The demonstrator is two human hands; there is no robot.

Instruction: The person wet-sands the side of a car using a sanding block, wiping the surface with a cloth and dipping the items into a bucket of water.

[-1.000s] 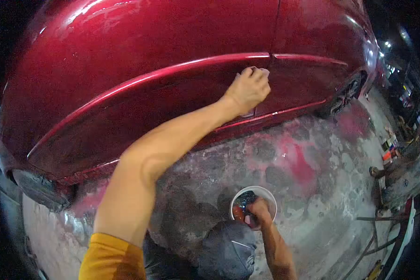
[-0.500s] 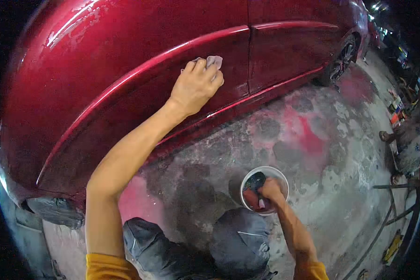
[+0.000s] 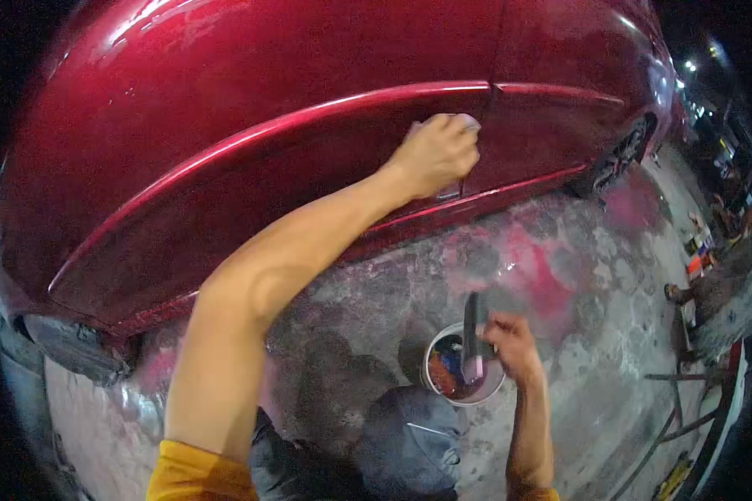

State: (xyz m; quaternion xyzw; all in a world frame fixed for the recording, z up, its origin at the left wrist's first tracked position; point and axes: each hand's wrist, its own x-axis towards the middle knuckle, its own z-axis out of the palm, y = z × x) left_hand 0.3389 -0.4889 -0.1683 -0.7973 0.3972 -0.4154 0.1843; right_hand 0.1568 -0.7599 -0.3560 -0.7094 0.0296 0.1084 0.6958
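The left hand (image 3: 439,152) has its fingers curled over a pale, thin pad (image 3: 468,123), holding it against the lower side of a red car (image 3: 309,50), just beside the vertical seam and below the raised trim line (image 3: 351,100). Only a bit of the pad shows past the knuckles. The right hand (image 3: 510,334) pinches a dark, flat strip (image 3: 474,321) between thumb and fingers — it is motion-blurred, so its exact form is hard to tell — and holds it upright over a white bucket (image 3: 500,388). A pinkish piece (image 3: 474,370) shows at the strip's lower end; whether the two are joined, I cannot tell. Inside the bucket lie a reddish-orange thing (image 3: 441,374) and something blue (image 3: 452,357).

The bucket stands on a stained concrete floor (image 3: 593,334), just beside the person's dark-clad knee (image 3: 405,434). Bright pink patches (image 3: 539,280) mark the floor between bucket and car. Farther out, one wheel (image 3: 625,157) shows at the right and a dark-covered one (image 3: 71,342) at the left — with a small orange item (image 3: 695,264) among blurred clutter at the far right.
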